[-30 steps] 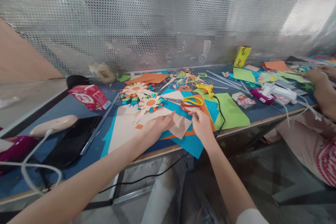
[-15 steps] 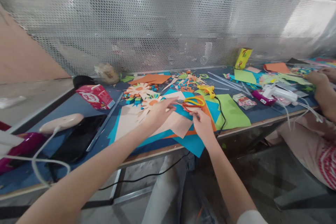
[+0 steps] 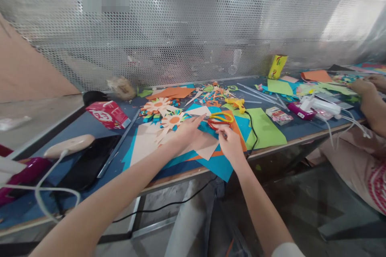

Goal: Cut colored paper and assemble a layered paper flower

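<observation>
My left hand [image 3: 189, 129] lies low over the loose paper, fingers stretched toward the right. My right hand [image 3: 230, 143] has thumb and fingers pinched together just in front of the scissors; whatever is between them is too small to make out. Yellow-and-red-handled scissors [image 3: 230, 117] rest on the sheets between and beyond my hands. Beneath are blue paper [image 3: 219, 168], pale pink paper [image 3: 206, 146] and orange paper [image 3: 240, 137]. Two layered paper flowers [image 3: 174, 120] with pale petals and orange centres sit left of my left hand, partly overlapped by scraps.
A yellow glue gun [image 3: 237, 103] with a black cord lies beyond the green paper [image 3: 267, 130]. Paper scraps [image 3: 212, 93] are heaped at the back. At left are a red box [image 3: 107, 115] and a black phone [image 3: 87, 162]. Another person's hands [image 3: 366, 86] are at far right.
My left hand has lowered slightly and its fingers lie flatter above the paper. My right-hand fingers have drawn closer together. The scissors stay in place; the view has shifted a little.
</observation>
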Available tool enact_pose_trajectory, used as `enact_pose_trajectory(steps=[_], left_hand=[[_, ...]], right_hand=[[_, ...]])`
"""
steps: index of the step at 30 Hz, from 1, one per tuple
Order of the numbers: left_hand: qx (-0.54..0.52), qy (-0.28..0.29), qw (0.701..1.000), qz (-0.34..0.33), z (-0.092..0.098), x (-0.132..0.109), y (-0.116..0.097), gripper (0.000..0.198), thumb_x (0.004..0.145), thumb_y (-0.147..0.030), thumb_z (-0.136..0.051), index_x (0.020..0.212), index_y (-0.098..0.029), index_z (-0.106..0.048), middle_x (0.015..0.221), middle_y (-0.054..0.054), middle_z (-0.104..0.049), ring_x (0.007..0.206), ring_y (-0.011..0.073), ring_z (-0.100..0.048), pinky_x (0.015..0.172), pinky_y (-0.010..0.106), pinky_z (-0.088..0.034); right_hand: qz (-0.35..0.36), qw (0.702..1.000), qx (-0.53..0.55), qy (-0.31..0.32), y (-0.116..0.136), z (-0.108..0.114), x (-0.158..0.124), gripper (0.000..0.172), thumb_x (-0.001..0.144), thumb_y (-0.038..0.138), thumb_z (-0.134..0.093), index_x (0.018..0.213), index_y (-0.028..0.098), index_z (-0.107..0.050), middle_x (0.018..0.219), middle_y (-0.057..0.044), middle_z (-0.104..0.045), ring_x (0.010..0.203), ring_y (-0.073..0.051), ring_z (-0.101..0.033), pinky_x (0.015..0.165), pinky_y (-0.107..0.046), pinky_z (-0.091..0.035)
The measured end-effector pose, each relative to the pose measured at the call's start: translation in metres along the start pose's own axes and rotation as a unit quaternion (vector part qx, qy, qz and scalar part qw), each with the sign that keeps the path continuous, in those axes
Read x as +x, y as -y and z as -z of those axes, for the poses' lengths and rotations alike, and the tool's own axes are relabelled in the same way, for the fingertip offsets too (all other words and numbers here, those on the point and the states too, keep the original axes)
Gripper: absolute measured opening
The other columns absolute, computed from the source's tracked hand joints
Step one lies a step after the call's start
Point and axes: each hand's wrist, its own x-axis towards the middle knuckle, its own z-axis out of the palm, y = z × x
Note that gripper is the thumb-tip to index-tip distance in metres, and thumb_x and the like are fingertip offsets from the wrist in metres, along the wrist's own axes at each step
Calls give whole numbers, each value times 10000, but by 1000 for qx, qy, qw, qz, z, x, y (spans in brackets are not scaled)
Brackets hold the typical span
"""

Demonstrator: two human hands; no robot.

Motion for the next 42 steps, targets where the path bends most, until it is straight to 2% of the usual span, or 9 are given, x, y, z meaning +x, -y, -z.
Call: enact_pose_trajectory(steps=[3,11,17,21,25,28,31,38,42], left_hand=[[14,-2,1000,-4,3,1,-5,556,739,-68,-428,1288,-155,-440,1130,134,-599,1055,222,-557,912,368,-436],[-159,-38,986,26,7,5,-25,413,763,-145,-479,1174,-151,-516,1123,100,-596,872,170,-615,846,365,-483],[-104,-9,994,13,-1,4,-31,440,790,-97,-432,1222,-158,-485,1167,117,-563,919,184,-613,866,367,-481],[-55,32,995,-71,-1,2,-32,456,787,-64,-410,1230,-141,-485,1151,135,-574,1105,229,-531,928,393,-445],[-182,-33,982,-43,7,1,-40,375,791,-161,-496,1164,-164,-529,1056,99,-617,1018,206,-577,917,390,-455],[-408,-69,910,25,10,1,-50,418,731,-244,-610,1128,-158,-515,1036,85,-627,844,173,-635,836,377,-503],[-561,-41,822,86,7,1,-58,482,648,-277,-700,1073,-135,-524,1065,104,-622,836,182,-647,793,360,-521],[-701,83,688,166,4,-1,-56,478,576,-146,-751,1014,-126,-562,1076,108,-636,837,160,-650,748,292,-527],[-747,134,635,145,11,-2,-53,475,618,-96,-718,1064,-141,-558,1123,123,-629,858,170,-661,775,298,-528]], right_hand=[[6,1000,-13,-3,1,0,0,143,764,165,-450,755,204,-587,833,-59,-689,783,-190,-636,687,-291,-477],[10,1000,-8,-4,1,-1,-1,148,769,161,-450,781,198,-593,834,-61,-685,772,-181,-633,703,-288,-478],[-8,1000,-9,7,2,-1,-1,139,771,155,-456,794,177,-592,853,-84,-685,774,-197,-636,699,-301,-479],[3,1000,-2,-1,1,-1,-2,158,767,145,-446,789,195,-595,860,-62,-685,798,-183,-635,721,-294,-482],[5,1000,17,-3,3,0,-2,154,788,182,-447,805,192,-599,854,-63,-685,773,-180,-637,700,-292,-490],[5,998,67,-3,4,1,-4,225,796,235,-485,991,194,-589,884,-60,-692,762,-177,-644,664,-282,-504],[36,994,100,-18,3,2,-6,428,770,223,-537,1198,214,-515,1026,-64,-673,862,-178,-642,668,-264,-517],[50,995,82,-20,1,6,-12,265,781,234,-555,1013,220,-682,994,-42,-703,889,-198,-652,751,-301,-532],[49,994,93,-33,2,9,-12,235,810,282,-525,962,248,-701,968,-15,-712,866,-198,-664,778,-322,-537]])
